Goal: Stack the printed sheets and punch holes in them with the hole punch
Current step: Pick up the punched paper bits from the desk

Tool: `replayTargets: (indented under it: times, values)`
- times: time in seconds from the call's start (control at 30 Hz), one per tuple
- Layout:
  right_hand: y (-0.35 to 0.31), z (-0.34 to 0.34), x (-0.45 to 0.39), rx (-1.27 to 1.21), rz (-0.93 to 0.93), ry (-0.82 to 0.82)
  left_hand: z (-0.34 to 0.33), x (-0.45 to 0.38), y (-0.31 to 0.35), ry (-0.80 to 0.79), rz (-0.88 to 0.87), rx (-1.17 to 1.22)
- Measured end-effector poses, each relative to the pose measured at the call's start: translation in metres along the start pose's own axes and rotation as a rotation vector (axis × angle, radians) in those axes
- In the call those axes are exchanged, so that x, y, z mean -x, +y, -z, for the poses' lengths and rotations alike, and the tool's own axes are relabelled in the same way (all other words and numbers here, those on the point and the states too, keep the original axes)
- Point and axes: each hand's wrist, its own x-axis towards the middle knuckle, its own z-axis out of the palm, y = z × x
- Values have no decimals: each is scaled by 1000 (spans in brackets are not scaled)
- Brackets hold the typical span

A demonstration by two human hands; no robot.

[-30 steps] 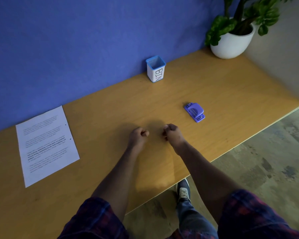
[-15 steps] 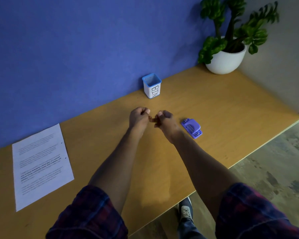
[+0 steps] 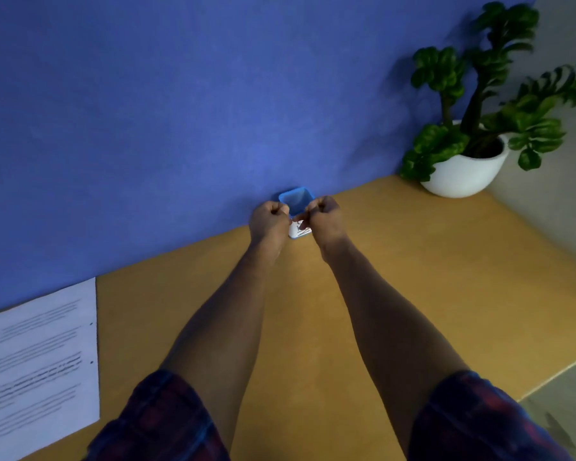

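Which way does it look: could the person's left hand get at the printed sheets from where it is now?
Probably yes. The left hand is closed up by the blue-rimmed bin, and only bare desk lies between it and the printed sheets.

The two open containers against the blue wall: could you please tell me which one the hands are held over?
The small blue-rimmed square bin: both closed hands, left hand and right hand, flank its front. The round white plant pot stands far right, untouched.
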Motion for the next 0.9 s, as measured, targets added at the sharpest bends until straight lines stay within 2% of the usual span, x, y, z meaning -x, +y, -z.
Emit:
replayTargets:
  times: [0.23, 0.43, 0.9]
  values:
    - [-3, -13, -38, 101, -2, 54, -18, -34, 8, 118, 36, 20]
    - [3, -17, -56, 195, -19, 56, -23, -50, 7, 155, 39, 3]
    - [12, -16, -64, 342, 119, 116, -23, -53, -5, 100, -65, -79]
